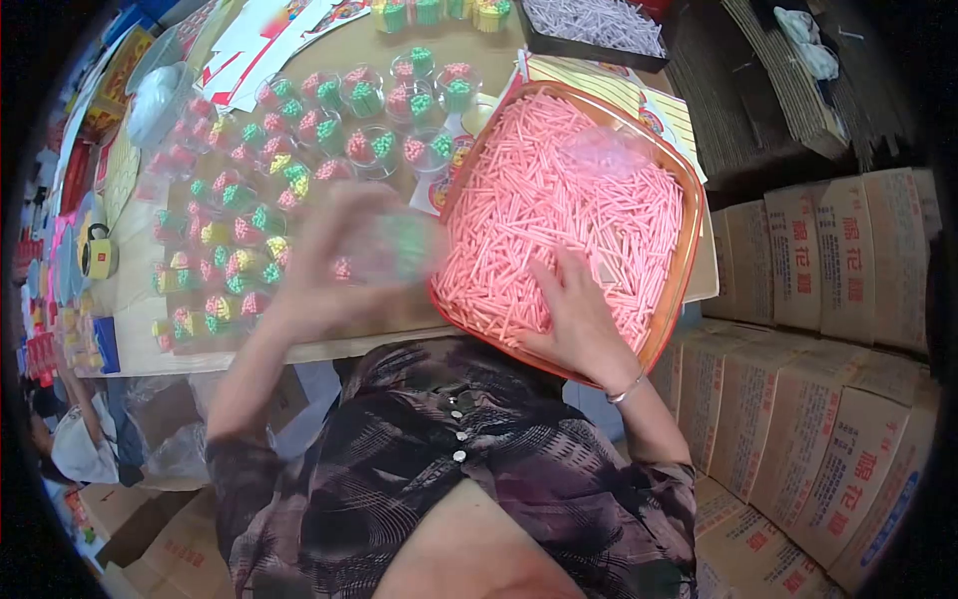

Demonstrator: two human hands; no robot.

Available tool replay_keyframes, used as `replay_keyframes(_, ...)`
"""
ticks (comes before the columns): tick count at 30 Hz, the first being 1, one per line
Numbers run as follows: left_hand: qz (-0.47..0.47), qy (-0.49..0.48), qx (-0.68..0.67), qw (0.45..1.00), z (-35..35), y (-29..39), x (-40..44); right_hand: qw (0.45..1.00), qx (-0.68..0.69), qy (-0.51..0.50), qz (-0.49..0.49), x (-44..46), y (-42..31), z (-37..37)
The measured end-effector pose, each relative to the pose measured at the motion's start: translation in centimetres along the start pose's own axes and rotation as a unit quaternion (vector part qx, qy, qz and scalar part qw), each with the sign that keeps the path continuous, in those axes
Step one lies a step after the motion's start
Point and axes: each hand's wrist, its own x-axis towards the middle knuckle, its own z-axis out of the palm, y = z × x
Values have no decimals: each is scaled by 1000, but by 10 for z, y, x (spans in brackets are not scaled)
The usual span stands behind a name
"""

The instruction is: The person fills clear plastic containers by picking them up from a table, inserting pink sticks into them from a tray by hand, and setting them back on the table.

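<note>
My left hand (324, 270) is smeared by motion and wraps round a clear plastic cup (404, 245) with green sticks in it. The cup is at the left rim of an orange basin (691, 225). That basin is heaped with short pink sticks (529, 185). My right hand (579, 324), with a bracelet at the wrist, lies on the pink sticks near the basin's front edge. Its fingers and thumb are apart, with the fingertips among the sticks. A crumpled clear plastic piece (604, 150) rests on the heap.
Many clear cups (361, 92) of pink, green and yellow sticks stand left on the table (319, 349). A dark tray of pale purple sticks (594, 25) is at the back. Cardboard boxes (848, 250) are stacked right. Another person (85, 444) is at far left.
</note>
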Motion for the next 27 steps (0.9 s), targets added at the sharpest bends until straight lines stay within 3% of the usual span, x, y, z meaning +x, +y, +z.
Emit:
replay_keyframes(3,137,-164,79,974,55,1,56,996,52,-66,32,-9,6,-14)
replay_keyframes(4,143,-210,116,960,64,5,72,993,69,-89,43,-13,10,-18)
replay_keyframes(7,128,-274,121,945,73,-6,107,996,69,-9,60,-30,27,-25)
replay_keyframes(9,107,-338,127,926,81,-15,118,986,101,24,134,-36,43,-31)
replay_keyframes(12,115,-343,126,924,85,-18,116,981,110,-16,158,-29,55,-33)
replay_keyframes(14,129,-335,128,925,83,-17,117,953,189,-145,188,-8,39,-45)
replay_keyframes(16,138,-329,132,925,82,-20,117,953,160,-179,184,4,25,-34)
replay_keyframes(17,140,-324,129,927,83,-22,116,956,156,-173,180,1,24,-19)
replay_keyframes(19,139,-315,120,931,83,-26,112,994,83,-25,60,-10,24,15)
replay_keyframes(20,140,-312,121,932,82,-27,110,995,82,-24,57,-6,21,12)
replay_keyframes(24,138,-274,115,945,84,-30,104,932,188,-239,200,2,10,-10)
replay_keyframes(25,137,-275,114,945,85,-27,101,931,189,-239,201,2,12,-9)
replay_keyframes(27,199,-167,192,946,90,-13,91,939,202,-216,175,0,18,-3)
